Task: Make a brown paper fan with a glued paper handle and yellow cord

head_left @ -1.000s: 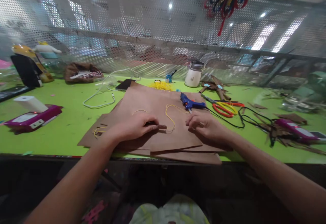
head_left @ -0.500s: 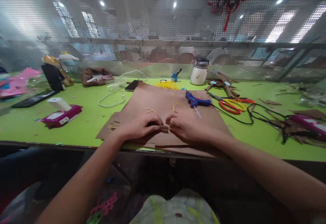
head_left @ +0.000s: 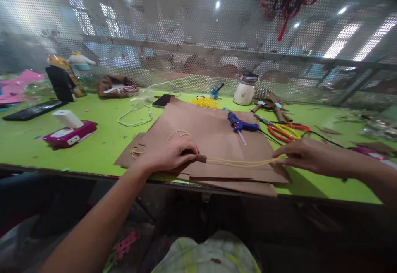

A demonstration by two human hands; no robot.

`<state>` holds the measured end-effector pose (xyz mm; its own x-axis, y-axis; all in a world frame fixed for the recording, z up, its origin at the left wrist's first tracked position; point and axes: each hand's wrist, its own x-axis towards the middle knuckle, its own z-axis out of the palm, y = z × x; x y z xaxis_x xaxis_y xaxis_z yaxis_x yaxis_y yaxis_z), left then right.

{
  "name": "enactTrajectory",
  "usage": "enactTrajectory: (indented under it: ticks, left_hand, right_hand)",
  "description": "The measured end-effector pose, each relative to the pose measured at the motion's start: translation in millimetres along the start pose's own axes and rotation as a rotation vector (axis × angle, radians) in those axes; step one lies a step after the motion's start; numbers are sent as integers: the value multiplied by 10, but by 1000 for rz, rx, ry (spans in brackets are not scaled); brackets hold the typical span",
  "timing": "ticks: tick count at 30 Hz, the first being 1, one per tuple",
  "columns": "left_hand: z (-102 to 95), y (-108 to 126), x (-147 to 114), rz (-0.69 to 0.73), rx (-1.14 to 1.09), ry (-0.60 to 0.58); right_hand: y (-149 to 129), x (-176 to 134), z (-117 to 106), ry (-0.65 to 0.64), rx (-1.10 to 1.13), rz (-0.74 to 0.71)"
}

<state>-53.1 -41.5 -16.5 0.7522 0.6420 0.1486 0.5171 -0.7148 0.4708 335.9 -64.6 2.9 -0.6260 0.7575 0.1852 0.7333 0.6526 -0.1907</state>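
My left hand (head_left: 178, 154) pinches a small folded strip of brown paper (head_left: 201, 158) low over the brown paper sheets (head_left: 214, 128). Out of the strip's right end runs a doubled yellow string (head_left: 242, 162), stretched nearly level to the right. Its far end is pinched in the fingertips of my right hand (head_left: 299, 157), past the right edge of the sheets. A loop of yellow string (head_left: 179, 133) shows above my left hand, and more yellow string (head_left: 136, 153) lies left of my wrist. The inner fingers of my left hand are partly hidden.
A blue glue gun (head_left: 242, 124) rests on the sheets. Orange-handled scissors (head_left: 283, 132) and a black cord lie right of it. Behind are a yellow string pile (head_left: 205, 103), a phone (head_left: 162, 101) and a white jar (head_left: 245, 89). A purple power strip (head_left: 70, 134) sits left.
My right hand has moved away to the right from beside my left, drawing the yellow string out straight. My left hand stays in place on the paper strip.
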Motion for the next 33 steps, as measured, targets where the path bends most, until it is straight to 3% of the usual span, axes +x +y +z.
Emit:
enactTrajectory:
  ticks: [2, 4, 6, 10, 13, 27, 33]
  left_hand:
    - [-2, 2, 6, 22, 19, 9]
    - [-7, 15, 9, 19, 30, 15]
    - [-14, 39, 9, -17, 34, 12]
    - [-22, 94, 0, -92, 84, -12]
    - [-25, 112, -27, -99, 141, -29]
    - [40, 95, -122, -43, 227, 80]
    - [41, 102, 13, -85, 211, 39]
  right_hand:
    - [79, -67, -7, -103, -96, 1]
    - [-55, -7, 51, 35, -201, -49]
    - [-383, 147, 174, 130, -140, -125]
    - [-1134, 504, 490, 85, -1, -260]
    - [-1368, 654, 661, 52, -51, -304]
    - [-1318, 616, 769, 151, -357, -274]
    - [-1253, 674, 808, 118, -337, -241]
